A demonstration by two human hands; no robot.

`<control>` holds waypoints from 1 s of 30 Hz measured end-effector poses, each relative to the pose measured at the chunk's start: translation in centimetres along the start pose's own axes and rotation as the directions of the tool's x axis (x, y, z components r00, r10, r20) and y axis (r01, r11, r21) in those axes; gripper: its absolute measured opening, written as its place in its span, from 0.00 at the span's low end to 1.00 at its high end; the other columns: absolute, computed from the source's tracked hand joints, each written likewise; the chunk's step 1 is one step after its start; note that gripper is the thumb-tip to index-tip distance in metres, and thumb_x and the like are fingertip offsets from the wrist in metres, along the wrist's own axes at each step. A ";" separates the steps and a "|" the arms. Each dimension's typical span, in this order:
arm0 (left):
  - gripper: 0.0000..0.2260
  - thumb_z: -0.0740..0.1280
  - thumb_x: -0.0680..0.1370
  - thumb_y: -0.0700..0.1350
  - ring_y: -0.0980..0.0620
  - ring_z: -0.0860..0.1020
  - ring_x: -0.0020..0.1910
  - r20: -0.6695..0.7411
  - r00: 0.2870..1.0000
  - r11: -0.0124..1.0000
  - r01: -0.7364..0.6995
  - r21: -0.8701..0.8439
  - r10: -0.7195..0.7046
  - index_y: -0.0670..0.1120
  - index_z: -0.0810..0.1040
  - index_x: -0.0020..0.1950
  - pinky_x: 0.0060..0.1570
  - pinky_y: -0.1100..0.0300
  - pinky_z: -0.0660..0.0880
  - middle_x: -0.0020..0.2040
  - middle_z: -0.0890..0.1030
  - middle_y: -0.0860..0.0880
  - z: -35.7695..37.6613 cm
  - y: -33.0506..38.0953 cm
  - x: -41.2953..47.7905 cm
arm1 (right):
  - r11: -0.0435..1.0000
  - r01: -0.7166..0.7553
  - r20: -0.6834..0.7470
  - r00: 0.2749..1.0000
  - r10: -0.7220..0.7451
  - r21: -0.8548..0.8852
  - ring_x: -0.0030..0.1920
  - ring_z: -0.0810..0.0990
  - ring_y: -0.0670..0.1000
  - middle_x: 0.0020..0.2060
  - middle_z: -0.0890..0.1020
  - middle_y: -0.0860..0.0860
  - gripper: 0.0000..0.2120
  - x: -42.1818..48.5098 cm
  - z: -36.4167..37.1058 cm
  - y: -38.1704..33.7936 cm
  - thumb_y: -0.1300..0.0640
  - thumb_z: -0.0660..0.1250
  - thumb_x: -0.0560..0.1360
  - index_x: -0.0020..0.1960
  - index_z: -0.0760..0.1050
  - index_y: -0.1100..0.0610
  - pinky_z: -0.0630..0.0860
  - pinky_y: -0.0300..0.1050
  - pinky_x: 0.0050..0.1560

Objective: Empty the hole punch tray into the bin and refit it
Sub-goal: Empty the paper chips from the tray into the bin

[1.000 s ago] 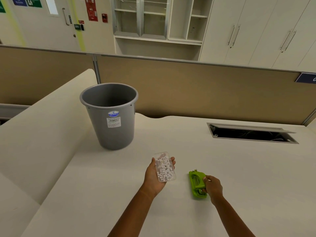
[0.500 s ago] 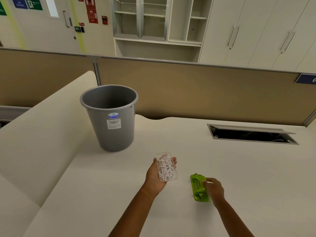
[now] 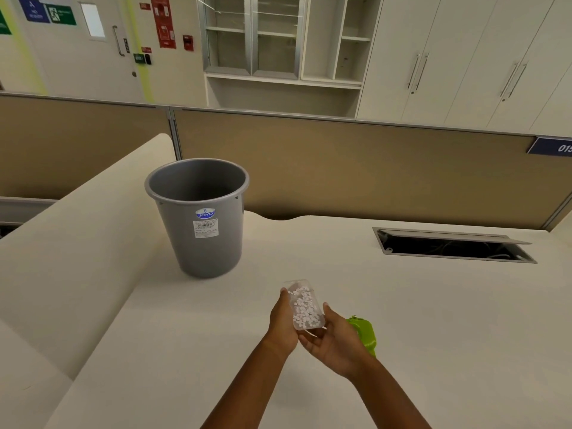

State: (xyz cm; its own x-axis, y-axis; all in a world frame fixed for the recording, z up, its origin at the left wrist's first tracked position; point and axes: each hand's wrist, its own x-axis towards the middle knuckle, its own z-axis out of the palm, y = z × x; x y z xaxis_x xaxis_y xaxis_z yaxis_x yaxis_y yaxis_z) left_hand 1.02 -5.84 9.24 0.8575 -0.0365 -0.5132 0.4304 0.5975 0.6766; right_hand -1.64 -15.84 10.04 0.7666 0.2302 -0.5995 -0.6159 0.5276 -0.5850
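Note:
A clear plastic tray (image 3: 305,305) full of small white paper dots lies level in my left hand (image 3: 283,320), held above the desk. My right hand (image 3: 335,339) has come in from the right and its fingers touch the tray's near right edge and underside. The green hole punch (image 3: 365,332) lies on the desk just right of my right hand, partly hidden behind it. The grey bin (image 3: 201,218) stands upright on the desk to the far left of the tray, mouth open upward.
The cream desk (image 3: 433,320) runs wide to the right, with an open cable hatch (image 3: 455,246) at the back right. A tan partition (image 3: 356,168) closes the desk's far edge. A lower desk surface (image 3: 62,258) slopes away left of the bin.
My right hand has let go of the green hole punch and moved left to the tray. My left hand holds the tray in about the same place.

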 end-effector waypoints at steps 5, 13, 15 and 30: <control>0.22 0.49 0.82 0.51 0.37 0.73 0.63 -0.062 0.996 0.989 -0.062 0.136 0.071 0.38 0.67 0.69 0.51 0.53 0.74 0.65 0.73 0.36 -0.7 -0.3 0.1 | 0.988 -0.085 0.080 0.994 0.075 0.131 0.45 0.79 0.57 0.44 0.78 0.59 0.15 -0.6 0.9 -0.1 0.51 0.54 0.79 0.50 0.74 0.61 0.82 0.46 0.36; 0.20 0.49 0.82 0.49 0.39 0.74 0.60 -0.053 0.990 0.969 -0.119 0.217 0.134 0.39 0.68 0.68 0.53 0.53 0.72 0.64 0.74 0.37 -1.1 0.1 -0.4 | 0.941 -0.144 0.184 0.979 0.090 0.306 0.49 0.78 0.60 0.50 0.78 0.63 0.17 -0.4 1.6 0.4 0.52 0.53 0.79 0.56 0.73 0.63 0.82 0.52 0.38; 0.20 0.50 0.82 0.49 0.40 0.75 0.59 -0.059 0.988 0.963 -0.123 0.241 0.141 0.39 0.69 0.67 0.53 0.54 0.71 0.64 0.74 0.37 -1.3 0.5 -0.5 | 0.933 -0.154 0.205 0.975 0.089 0.326 0.50 0.77 0.60 0.51 0.78 0.63 0.19 -0.3 1.9 0.5 0.51 0.51 0.79 0.58 0.72 0.64 0.82 0.51 0.37; 0.20 0.49 0.82 0.49 0.42 0.71 0.66 -0.082 0.881 0.761 -0.352 0.545 0.466 0.42 0.65 0.70 0.63 0.54 0.69 0.69 0.71 0.41 -2.9 6.9 0.2 | 0.928 -0.167 0.333 0.942 0.051 0.332 0.45 0.80 0.60 0.51 0.78 0.65 0.21 1.2 7.1 -1.4 0.50 0.50 0.79 0.55 0.72 0.65 0.82 0.47 0.32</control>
State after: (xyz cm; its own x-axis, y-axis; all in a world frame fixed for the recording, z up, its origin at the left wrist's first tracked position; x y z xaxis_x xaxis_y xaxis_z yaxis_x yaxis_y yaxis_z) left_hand 3.30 0.57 12.29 0.9329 0.3117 -0.1802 0.1796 0.0309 0.9833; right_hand 1.45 -10.52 14.02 0.7512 0.5154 -0.4124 -0.6395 0.7230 -0.2614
